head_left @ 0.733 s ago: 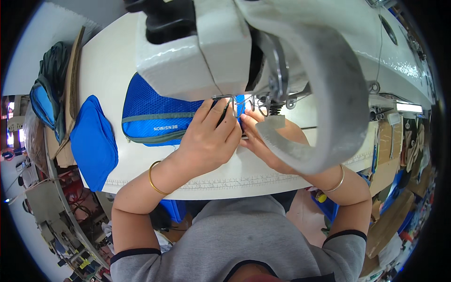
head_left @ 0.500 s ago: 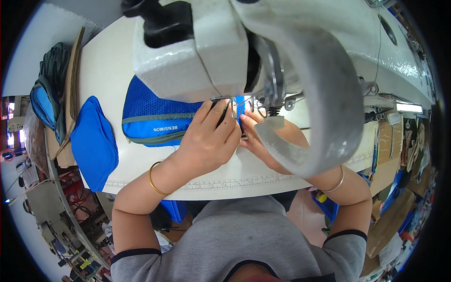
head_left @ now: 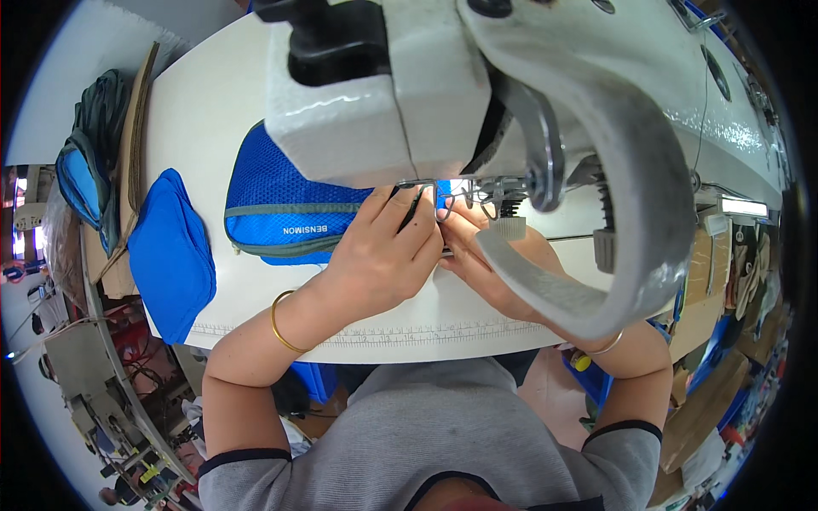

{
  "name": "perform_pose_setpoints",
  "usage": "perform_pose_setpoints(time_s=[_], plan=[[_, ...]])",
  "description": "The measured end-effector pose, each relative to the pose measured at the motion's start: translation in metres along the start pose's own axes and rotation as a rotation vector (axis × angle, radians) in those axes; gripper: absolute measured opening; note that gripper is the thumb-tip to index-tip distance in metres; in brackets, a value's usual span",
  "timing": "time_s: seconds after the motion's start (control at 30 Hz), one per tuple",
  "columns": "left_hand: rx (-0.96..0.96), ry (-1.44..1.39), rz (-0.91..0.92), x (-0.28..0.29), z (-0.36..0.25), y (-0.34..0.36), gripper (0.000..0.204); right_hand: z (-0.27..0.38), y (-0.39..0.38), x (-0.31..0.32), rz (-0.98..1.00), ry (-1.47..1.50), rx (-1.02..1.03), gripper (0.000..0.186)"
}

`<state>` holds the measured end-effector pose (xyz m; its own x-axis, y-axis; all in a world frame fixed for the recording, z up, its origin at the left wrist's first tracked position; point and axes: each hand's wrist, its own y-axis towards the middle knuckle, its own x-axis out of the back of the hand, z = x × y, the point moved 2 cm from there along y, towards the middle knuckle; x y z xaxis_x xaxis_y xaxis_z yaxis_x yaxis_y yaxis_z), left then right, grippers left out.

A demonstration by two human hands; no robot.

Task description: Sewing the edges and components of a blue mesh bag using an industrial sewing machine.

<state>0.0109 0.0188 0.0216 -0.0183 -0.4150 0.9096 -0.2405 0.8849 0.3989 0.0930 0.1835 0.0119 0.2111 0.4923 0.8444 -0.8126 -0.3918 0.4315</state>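
Head view. Blue pouch, mesh upper part and smooth lower part, lies flat on the white table. Position: left of and partly beneath the white sewing-machine head, which hides its upper right portion. Long axis: left to right, roughly parallel to the ruler scale along the table's near edge. Rounded end points to the person's left; the other end runs right, under the left hand, toward the lit needle area. Grey-green trim follows the same axis across the pouch; small white lettering below it reads upside down from the person's seat.

Left hand: palm down over the pouch's right portion, fingers bent and reaching forward to the machine's foot, slightly spread, a dark strip visible between two of them. Whether they pinch or only press: cannot tell.

Right hand: just beside the left, partly covered by the curved grey-white arm of the machine. Fingertips close to a bit of blue fabric at the needle area; grip cannot be told.

Surroundings: flat blue pieces stacked left of the pouch, long axis nearly away from the person; dark green bag beyond, against brown cardboard.
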Motion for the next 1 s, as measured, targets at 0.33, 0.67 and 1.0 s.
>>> perform_pose_setpoints(time_s=[0.33, 0.67, 1.0], plan=[[-0.044, 0.092, -0.058, -0.012, 0.001, -0.003, 0.018, -0.001, 0.000, 0.003, 0.013, -0.021, 0.004, 0.022], [-0.059, 0.166, -0.113, -0.024, 0.002, -0.009, 0.021, -0.008, 0.006, 0.007, -0.075, -0.060, -0.067, 0.022], [-0.113, 0.237, -0.001, 0.006, -0.002, 0.007, 0.022, -0.005, 0.008, 0.012, -0.033, -0.186, -0.057, 0.020]])
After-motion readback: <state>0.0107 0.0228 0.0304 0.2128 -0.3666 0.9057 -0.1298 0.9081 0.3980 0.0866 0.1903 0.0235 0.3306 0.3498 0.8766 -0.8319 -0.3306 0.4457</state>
